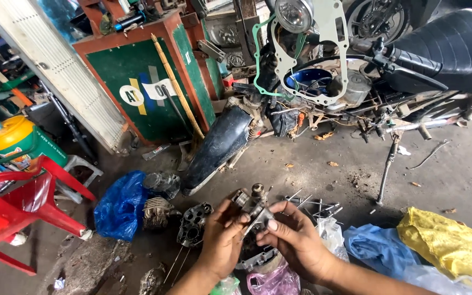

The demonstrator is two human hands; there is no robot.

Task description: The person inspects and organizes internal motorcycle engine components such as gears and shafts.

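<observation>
Left hand [222,240], right hand [296,240], both gripping metal engine part [252,207]

Bare floor [432,175] lies open ahead on the right. Engine parts [162,210], loose bolts [315,205] and bags [120,205] crowd both hands' sides.

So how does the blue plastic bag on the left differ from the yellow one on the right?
The blue plastic bag is deep shiny blue, while the yellow bag is pale, matte yellow. The blue bag lies left of both hands, beside finned grey engine parts; the yellow bag lies far right, next to a lighter blue bag. The blue bag is bunched into a taller heap; the yellow one spreads wider and flatter. Both are crumpled and lie on the dirty concrete floor.
</observation>
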